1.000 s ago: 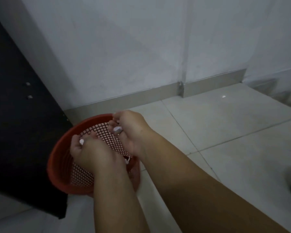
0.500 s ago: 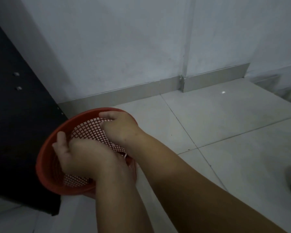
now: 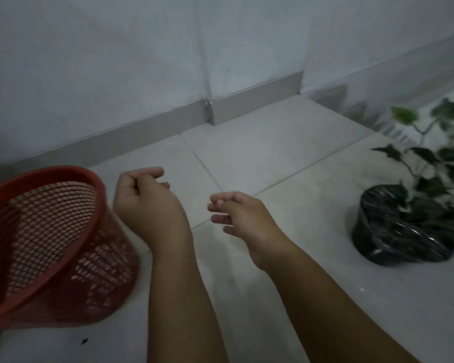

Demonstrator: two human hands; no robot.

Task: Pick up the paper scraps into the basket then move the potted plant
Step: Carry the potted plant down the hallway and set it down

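A red mesh basket (image 3: pixel 95 195) stands on the tiled floor at the left, and I cannot make out any scraps inside it. My left hand (image 3: pixel 144 203) hovers just right of its rim, fingers loosely curled, holding nothing. My right hand (image 3: pixel 241 213) hangs over the floor in the middle, fingers apart and empty. The potted plant (image 3: pixel 404 231), green leaves in a pot wrapped in black plastic, sits on the floor at the right, well apart from my right hand. No paper scraps show on the floor.
A white wall with a grey skirting board (image 3: pixel 257 100) runs along the back and juts out at a corner. A small dark speck (image 3: pixel 84 341) lies on the tiles by the basket. Pale floor tiles (image 3: pixel 260 153) spread between basket and plant.
Both hands have come out of the basket and moved right, now empty. The view has swung right, so the basket sits at the left and the potted plant has come into sight.
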